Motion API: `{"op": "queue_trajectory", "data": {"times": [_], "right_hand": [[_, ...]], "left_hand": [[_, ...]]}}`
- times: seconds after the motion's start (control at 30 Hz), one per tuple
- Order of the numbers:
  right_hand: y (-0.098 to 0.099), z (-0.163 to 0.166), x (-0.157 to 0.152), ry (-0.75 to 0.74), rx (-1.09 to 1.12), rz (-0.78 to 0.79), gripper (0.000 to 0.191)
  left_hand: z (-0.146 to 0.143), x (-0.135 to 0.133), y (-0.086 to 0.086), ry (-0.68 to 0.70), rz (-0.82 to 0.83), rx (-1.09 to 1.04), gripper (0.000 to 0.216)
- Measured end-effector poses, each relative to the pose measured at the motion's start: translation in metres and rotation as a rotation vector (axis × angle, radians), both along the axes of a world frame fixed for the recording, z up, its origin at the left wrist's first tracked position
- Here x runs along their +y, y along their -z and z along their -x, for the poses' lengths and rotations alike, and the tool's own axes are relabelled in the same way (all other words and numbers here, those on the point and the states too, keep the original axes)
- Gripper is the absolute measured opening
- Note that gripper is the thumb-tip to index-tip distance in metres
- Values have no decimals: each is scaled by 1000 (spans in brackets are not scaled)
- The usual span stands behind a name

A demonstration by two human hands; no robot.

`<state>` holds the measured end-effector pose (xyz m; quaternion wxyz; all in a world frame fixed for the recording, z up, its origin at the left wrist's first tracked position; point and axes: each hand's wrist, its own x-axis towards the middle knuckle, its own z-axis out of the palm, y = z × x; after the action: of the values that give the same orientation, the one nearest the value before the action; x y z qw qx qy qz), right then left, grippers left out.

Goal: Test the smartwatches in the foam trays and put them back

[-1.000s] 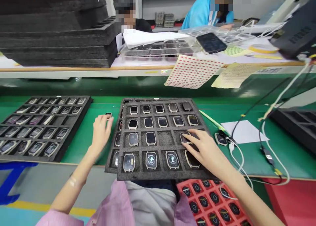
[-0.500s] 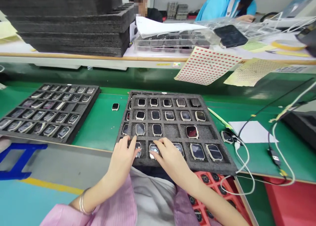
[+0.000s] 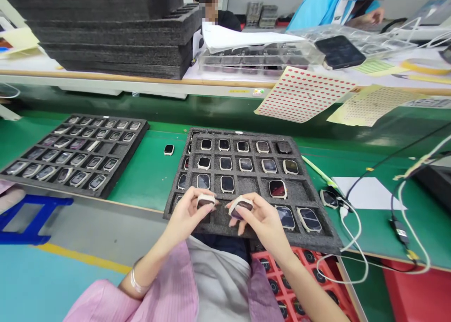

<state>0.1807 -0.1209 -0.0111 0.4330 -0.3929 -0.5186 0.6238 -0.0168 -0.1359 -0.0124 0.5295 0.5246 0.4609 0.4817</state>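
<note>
A black foam tray [image 3: 214,221] with several smartwatch bodies in its pockets lies in front of me on the green belt. My left hand [image 3: 188,214] pinches one watch body [image 3: 206,201] lifted above the tray's near row. My right hand [image 3: 259,218] holds a second watch body [image 3: 238,206] just beside it, also raised off the foam. Both hands hover over the near-left pockets, fingers curled round the cases.
A second foam tray [image 3: 116,148] of watch bodies sits at the left. A lone watch body [image 3: 169,149] lies on the belt between trays. Cables [image 3: 352,218], white paper [image 3: 366,199] and a green pen [image 3: 319,171] lie right. A red tray [image 3: 303,284] is below. Foam stacks [image 3: 112,26] and co-workers are behind.
Both hands were pressing on watch bodies in the near row; now each has lifted one out of its pocket and holds it above the tray.
</note>
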Motion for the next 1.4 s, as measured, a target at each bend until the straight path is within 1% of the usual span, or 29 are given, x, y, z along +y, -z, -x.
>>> {"op": "queue_trajectory", "data": {"times": [0.03, 0.1, 0.2, 0.3, 0.37, 0.43, 0.5, 0.57, 0.67, 0.77, 0.87, 1.0, 1.2, 1.33, 1.4], "right_hand": [[0, 0, 2, 3, 32, 45, 24], [-1, 0, 4, 13, 63, 99, 30], [-4, 0, 5, 14, 119, 167, 42], [-3, -2, 7, -31, 204, 211, 45], [-1, -4, 9, -62, 250, 225, 44], [0, -5, 11, -73, 274, 235, 43], [1, -5, 11, -79, 275, 238, 43], [0, -4, 9, -71, 261, 241, 43], [0, -3, 7, -46, 239, 241, 43], [1, -3, 6, -54, 238, 235, 43], [3, -4, 6, -77, 229, 236, 43], [3, -5, 7, -66, 224, 245, 44], [4, -5, 7, -79, 246, 240, 44], [3, -5, 6, -52, 252, 256, 42], [2, -4, 6, -50, 247, 252, 44]], "left_hand": [[-2, 3, 0, 22, 64, -144, 18], [-5, 9, -1, 48, 172, -318, 25], [-8, 15, -2, 80, 239, -384, 41], [-11, 16, 0, 78, 239, -272, 43], [-14, 14, 1, 33, 210, -158, 40], [-17, 13, 3, -45, 150, -29, 34], [-20, 10, 4, -134, 75, 112, 28], [-23, 8, 5, -194, 18, 228, 24], [-24, 6, 6, -200, -17, 315, 24], [-23, 5, 9, -137, -1, 311, 31], [-22, 6, 10, -86, 2, 289, 30], [-21, 5, 7, -61, 11, 300, 30], [-19, 3, 3, -91, -6, 329, 38], [-19, 2, 5, -8, 84, 280, 45], [-18, 2, 5, 11, 88, 247, 45]]}}
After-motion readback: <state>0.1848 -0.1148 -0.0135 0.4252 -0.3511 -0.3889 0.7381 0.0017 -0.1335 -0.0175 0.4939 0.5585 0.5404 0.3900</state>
